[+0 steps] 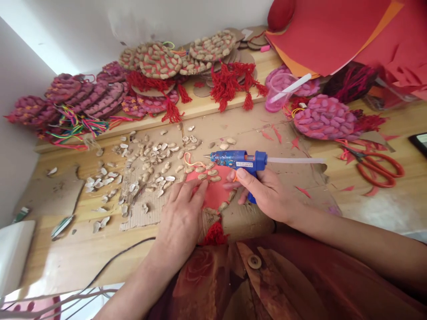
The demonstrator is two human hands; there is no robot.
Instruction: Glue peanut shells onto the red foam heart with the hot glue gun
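My right hand (pixel 263 191) is wrapped round the handle of a blue hot glue gun (pixel 230 158). Its nozzle points left, just above a red disc (pixel 213 193), and a translucent glue stick (pixel 295 160) juts out of its back. Over the disc's left side lies my left hand (pixel 183 206), fingers bent and close together, the fingertips at a peanut shell (pixel 202 177); the thumb is mostly hidden. Several peanut shells line the disc's upper and lower right edges. A red tassel (pixel 215 233) hangs at its near edge, and an orange cord loop (pixel 191 159) shows at the far one.
Loose peanut shells (pixel 160 153) litter the cardboard (pixel 283 186) to the left. Orange-handled scissors (pixel 378 169) lie right, near a pink cup (pixel 275 93). Shell-covered discs (pixel 160 60) with tassels are piled at the back. A black cable (pixel 116 258) crosses the front left.
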